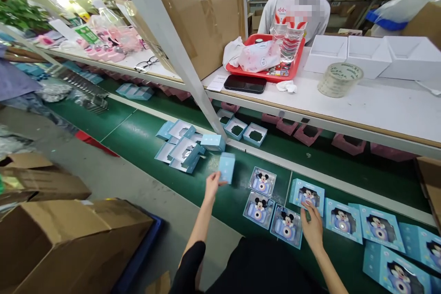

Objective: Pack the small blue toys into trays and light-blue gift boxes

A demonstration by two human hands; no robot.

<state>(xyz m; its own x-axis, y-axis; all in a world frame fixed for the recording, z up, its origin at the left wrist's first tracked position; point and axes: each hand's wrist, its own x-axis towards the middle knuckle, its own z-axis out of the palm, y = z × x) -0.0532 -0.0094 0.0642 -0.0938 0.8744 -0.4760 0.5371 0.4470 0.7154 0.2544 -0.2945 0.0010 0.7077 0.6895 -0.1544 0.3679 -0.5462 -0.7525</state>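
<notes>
My left hand (212, 185) is over the green conveyor belt (220, 206), its fingertips at the lower corner of a small light blue box (226, 167) that it seems to hold. My right hand (312, 228) lies spread at the lower edge of a blue boxed Mickey Mouse toy camera (306, 196). Beside that hand are two more clear-topped camera trays (285, 226). Further boxed cameras (379, 228) run along the belt to the right. Open blue box parts (181, 147) lie in a heap behind my left hand.
A white shelf (310, 103) spans the belt, holding a red tray (265, 57), a phone, tape and white boxes. A white upright (168, 46) rises from it. A person in a white shirt (292, 18) stands beyond. Cardboard cartons (69, 243) sit on the floor at left.
</notes>
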